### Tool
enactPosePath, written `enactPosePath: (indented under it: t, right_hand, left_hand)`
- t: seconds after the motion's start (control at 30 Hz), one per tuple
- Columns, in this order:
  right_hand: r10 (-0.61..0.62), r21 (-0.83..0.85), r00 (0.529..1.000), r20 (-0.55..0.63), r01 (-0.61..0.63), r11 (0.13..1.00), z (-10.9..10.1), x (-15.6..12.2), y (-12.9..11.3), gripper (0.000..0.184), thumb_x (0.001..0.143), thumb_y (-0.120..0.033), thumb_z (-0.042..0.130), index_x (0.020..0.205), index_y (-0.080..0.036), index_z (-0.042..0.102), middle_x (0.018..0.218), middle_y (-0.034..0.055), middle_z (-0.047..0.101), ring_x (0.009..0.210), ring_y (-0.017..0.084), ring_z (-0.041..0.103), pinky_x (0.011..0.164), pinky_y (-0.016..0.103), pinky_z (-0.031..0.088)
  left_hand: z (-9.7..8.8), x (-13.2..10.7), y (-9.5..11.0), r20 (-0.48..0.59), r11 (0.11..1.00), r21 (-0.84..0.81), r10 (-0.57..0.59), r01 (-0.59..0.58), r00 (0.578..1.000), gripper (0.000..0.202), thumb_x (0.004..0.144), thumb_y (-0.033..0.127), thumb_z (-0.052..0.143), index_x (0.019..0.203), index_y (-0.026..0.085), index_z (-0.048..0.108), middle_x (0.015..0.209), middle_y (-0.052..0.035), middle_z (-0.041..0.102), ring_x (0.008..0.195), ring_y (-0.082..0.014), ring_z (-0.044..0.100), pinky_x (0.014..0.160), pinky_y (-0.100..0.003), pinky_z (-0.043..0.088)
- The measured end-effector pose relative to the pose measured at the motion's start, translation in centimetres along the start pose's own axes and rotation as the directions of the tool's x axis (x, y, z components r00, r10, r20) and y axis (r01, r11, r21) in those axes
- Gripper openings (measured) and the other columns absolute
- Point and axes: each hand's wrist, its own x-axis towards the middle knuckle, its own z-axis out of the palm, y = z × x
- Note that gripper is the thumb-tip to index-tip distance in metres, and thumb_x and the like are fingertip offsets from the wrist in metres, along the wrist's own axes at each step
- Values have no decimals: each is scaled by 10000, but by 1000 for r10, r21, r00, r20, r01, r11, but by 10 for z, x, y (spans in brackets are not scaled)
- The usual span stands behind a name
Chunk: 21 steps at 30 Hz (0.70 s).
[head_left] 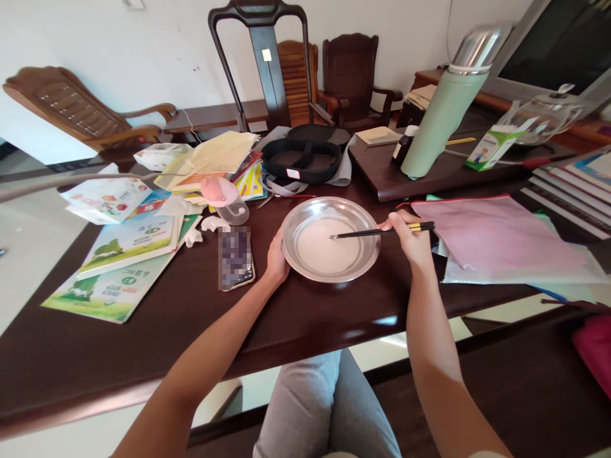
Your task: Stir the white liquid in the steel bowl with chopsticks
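A dark table supports the metal bowl, which contains a white substance. The left hand holds the bowl's left side. At the bowl's right rim, the right hand, the nearer hand, grips the chopsticks. These extend leftward from it, long axis across the bowl's right half, tips pointing left at the bowl's middle.
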Motion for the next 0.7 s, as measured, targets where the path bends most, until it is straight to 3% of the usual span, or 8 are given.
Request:
enactPosePath:
  t: [0.07, 0.13, 0.2, 0.27, 0.43, 0.5, 0.63, 0.7]
  right_hand:
    - [7, 51, 1000, -8, -7, 999, -3, -1, -1, 666, 923, -887, 761, 607, -301, 727, 636, 22, 744, 678, 276, 780, 800, 461, 633]
    - [13, 74, 997, 77, -19, 997, -2, -3, -4, 654, 930, -864, 776, 605, -297, 743, 647, 27, 749, 666, 271, 785, 749, 441, 622]
    - [19, 57, 982, 188, -30, 998, 2, -4, -6, 630, 936, -853, 780, 647, -294, 787, 720, 41, 801, 720, 279, 817, 761, 437, 627]
    - [17, 24, 975, 222, -23, 999, 4, -3, -5, 609, 926, -862, 786, 703, -296, 824, 800, 50, 848, 799, 292, 844, 808, 445, 635]
    - [-9, 28, 1000, 8, 9, 1000, -2, 0, 1, 638, 928, -871, 776, 652, -295, 775, 708, 30, 801, 738, 274, 811, 840, 450, 633]
    - [-8, 74, 1000, 1, 8, 997, -4, -1, 1, 652, 948, -846, 774, 612, -289, 746, 650, 24, 758, 672, 263, 789, 784, 435, 629]
    - [-1, 68, 980, 199, -13, 998, 1, -4, -1, 616, 953, -829, 782, 665, -285, 794, 742, 47, 824, 752, 285, 835, 785, 434, 643]
    - [1, 26, 971, 239, -7, 1000, 4, -3, -1, 599, 942, -847, 780, 725, -291, 825, 827, 57, 867, 836, 300, 855, 831, 446, 651]
  left_hand:
    - [0, 0, 0, -7, 1000, 2, 2, -2, 1000, 233, 937, 427, 787, 1043, 234, 863, 1251, -75, 905, 1469, -368, 728, 1289, -486, 551]
    - [0, 0, 0, -11, 1000, 3, 5, -5, 1000, 227, 934, 424, 790, 1036, 233, 859, 1233, -75, 907, 1470, -367, 726, 1293, -487, 547]
    - [0, 0, -1, -13, 1000, 0, 5, -5, 1000, 215, 938, 422, 786, 1020, 236, 856, 1224, -72, 907, 1472, -365, 724, 1293, -477, 546]
    - [-1, 1, -1, -13, 1000, -5, -1, 1, 1000, 216, 944, 428, 783, 1013, 236, 855, 1232, -70, 906, 1470, -365, 725, 1287, -469, 549]
    - [-2, 2, -2, 6, 1000, -10, 2, -2, 1000, 240, 939, 434, 777, 1033, 228, 859, 1270, -71, 903, 1452, -361, 737, 1263, -468, 567]
    - [-3, 3, -3, 11, 1000, -11, 12, -12, 1000, 245, 928, 438, 782, 1030, 230, 862, 1277, -69, 903, 1440, -363, 745, 1256, -469, 572]
    - [-4, 4, -5, 5, 1000, -8, 21, -21, 1000, 234, 920, 443, 786, 1001, 238, 863, 1218, -58, 914, 1415, -357, 759, 1251, -459, 576]
    - [-4, 4, -5, 6, 1000, -9, 20, -20, 1000, 227, 927, 439, 781, 999, 240, 863, 1209, -55, 914, 1415, -350, 759, 1253, -453, 574]
